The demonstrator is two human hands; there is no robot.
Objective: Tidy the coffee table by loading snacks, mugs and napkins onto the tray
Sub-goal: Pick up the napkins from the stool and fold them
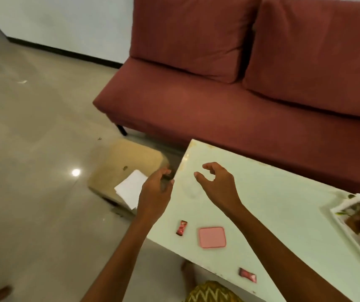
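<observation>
**Napkin's off the counter, one snack near the edge**

Head view: the main risk, I'd guess, is the white napkin (130, 188) left of centre. It isn't on the counter (272, 203) at all. It sits on a beige stool (118, 164) by the counter's corner, so it's easy to forget or to knock onto the floor.

The left grip (156, 192) hovers right in front of it, fingers loosely curled with nothing in them. I can't tell if it touches the paper. The right grip (217, 184) is over bare counter, thumb and fingers apart, empty.

Second worry is the edge wrapper (247, 275) at lower right, close to the near rim — a sloppy swipe could send it off.

The second wrapper (181, 228) and a pink pad (212, 237) lie bottom centre. The tray (347, 233) is at the far right, half cut off and already loaded, well apart from both hands. The wrappers look small, red and flat. The napkin looks thin and probably floppy.
</observation>
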